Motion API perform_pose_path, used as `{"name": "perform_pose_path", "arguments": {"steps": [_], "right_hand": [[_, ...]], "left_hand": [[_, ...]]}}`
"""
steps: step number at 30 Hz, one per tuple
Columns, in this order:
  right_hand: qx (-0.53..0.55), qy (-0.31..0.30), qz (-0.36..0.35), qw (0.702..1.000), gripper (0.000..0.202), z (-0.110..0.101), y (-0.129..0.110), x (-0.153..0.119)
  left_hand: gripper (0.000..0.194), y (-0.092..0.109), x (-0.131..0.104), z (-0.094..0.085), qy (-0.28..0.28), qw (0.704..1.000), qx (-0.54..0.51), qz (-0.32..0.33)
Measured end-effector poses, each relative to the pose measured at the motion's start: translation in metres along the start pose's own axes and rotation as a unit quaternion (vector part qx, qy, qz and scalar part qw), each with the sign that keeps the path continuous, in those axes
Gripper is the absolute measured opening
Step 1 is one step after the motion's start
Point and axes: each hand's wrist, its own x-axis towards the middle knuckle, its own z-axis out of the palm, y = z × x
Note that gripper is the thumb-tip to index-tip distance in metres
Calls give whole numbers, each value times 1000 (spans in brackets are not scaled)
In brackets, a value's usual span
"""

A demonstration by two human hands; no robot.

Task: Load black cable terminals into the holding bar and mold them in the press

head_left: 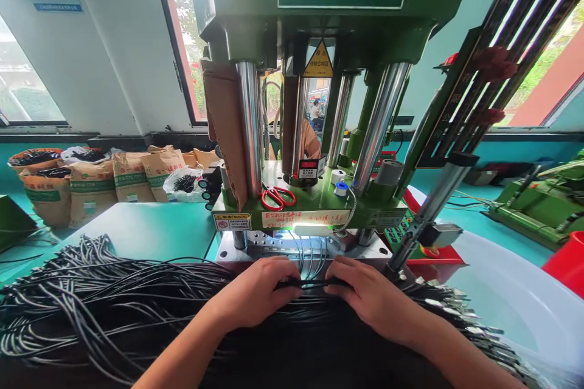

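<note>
My left hand (260,292) is closed on black cables (312,283), thumb and fingers pinched together. To its right, my right hand (362,292) grips the same cables, and a short stretch spans the gap between the hands. Just beyond lies the metal mould plate (269,245) at the foot of a green press (246,30), under a bright lamp. Several thin cables run from the mould toward my hands. A large pile of black cables (137,292) covers the surface below and left of my hands. Silvery connector ends (456,304) bunch together at the right.
Red-handled scissors (278,197) and a blue-and-white tape roll (340,189) lie on the press ledge. Steel columns (250,127) flank the mould. A light green table (150,225) stands left, with filled sacks (91,182) behind. A large white tub (515,298) is at the right.
</note>
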Motion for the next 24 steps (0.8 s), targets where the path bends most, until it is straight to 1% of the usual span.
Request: {"name": "perform_pose_path", "arguments": {"steps": [3, 4, 6, 7, 12, 15, 20, 24], "right_hand": [[2, -58, 24, 998, 3, -9, -5, -5], [3, -81, 32, 996, 8, -10, -5, -7], [1, -110, 43, 993, 18, -11, -5, -8], [-3, -114, 45, 992, 19, -10, -4, -8], [7, -117, 33, 993, 11, -3, 1, -5], [16, -115, 28, 993, 10, -3, 1, -3], [3, -110, 31, 993, 6, -7, -5, -3], [2, -99, 43, 994, 8, -11, -7, -6]], "left_hand": [[41, -2, -1, 2, -57, 998, 19, -4], [45, -3, -1, 4, -74, 997, 31, -7], [42, -5, 0, 8, -92, 995, 46, -11], [40, -6, 1, 9, -97, 994, 47, -10], [25, -4, 2, 9, -108, 993, 43, -8], [19, -3, 1, 8, -107, 993, 45, -12], [20, -6, -1, 10, -90, 994, 59, -13], [21, -8, -2, 8, -85, 995, 46, -9]]}}
